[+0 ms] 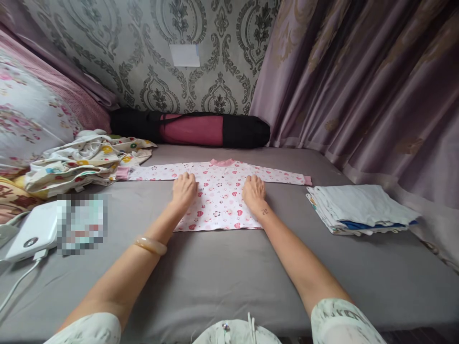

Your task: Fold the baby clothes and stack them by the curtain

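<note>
A small long-sleeved shirt (pixel 218 200), white with pink hearts and flowers, lies flat on the grey bed sheet. Its pink collar points away from me and both sleeves stretch straight out to the sides. My left hand (pixel 184 190) is closed on the shirt's left edge, just below where the sleeve joins. At the matching spot on the right edge, my right hand (pixel 254 190) has its fingers curled onto the cloth. The fingertips of both hands are partly hidden. The left cuff touches a heap of patterned clothes (pixel 86 160).
To the right lies a stack of folded clothes (pixel 362 208). At the left are a white power bank (pixel 36 229) with a cable and a blurred-out item (pixel 84 224). Along the patterned wall rests a black and red long bag (pixel 193 129). Purple curtains (pixel 340 71) hang at the right.
</note>
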`<state>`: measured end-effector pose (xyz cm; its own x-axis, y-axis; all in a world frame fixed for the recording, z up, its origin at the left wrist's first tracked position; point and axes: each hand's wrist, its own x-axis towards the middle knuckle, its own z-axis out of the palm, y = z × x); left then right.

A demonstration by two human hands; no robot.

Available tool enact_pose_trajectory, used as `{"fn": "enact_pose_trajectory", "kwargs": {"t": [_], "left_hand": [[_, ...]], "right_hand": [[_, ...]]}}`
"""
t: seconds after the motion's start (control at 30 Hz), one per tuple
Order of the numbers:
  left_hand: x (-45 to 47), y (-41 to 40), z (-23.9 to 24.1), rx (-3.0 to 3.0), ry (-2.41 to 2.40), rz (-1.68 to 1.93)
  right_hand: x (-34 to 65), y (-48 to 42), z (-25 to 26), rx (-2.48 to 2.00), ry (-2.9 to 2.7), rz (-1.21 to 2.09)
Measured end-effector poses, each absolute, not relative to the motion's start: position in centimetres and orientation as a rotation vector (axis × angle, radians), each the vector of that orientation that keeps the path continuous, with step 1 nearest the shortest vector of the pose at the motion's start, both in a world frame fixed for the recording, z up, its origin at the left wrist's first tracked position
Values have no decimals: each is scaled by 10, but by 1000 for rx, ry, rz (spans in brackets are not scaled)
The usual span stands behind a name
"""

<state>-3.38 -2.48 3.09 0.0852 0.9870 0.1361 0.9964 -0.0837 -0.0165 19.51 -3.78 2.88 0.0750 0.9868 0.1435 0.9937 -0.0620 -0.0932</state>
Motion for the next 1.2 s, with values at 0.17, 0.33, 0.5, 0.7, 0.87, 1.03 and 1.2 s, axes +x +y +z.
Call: {"fn": "enact_pose_trajectory", "kwargs": {"t": [0.17,0.33,0.5,0.7,0.87,1.03,1.2], "left_hand": [[-12,-35,5,-2561,-1926,-108],[-16,-36,-8,-2576,-2053,-80],[-17,-39,-1,-2571,-2029,-60],[-13,-61,9,-2783,-1849,-81],[-12,-72,13,-3066,-1651,112],[-15,-68,2,-3048,-1618,62],[-15,-68,1,-3037,-1605,27]], "right_hand": [[185,-44,8,-1970,-2272,172],[189,-42,-3,-2027,-2255,265],[189,-42,-1,-2021,-2264,255],[184,-60,12,-1907,-2357,251],[174,-75,15,-1832,-2488,341],[170,-76,10,-1872,-2492,354],[169,-78,13,-1856,-2507,303]]}}
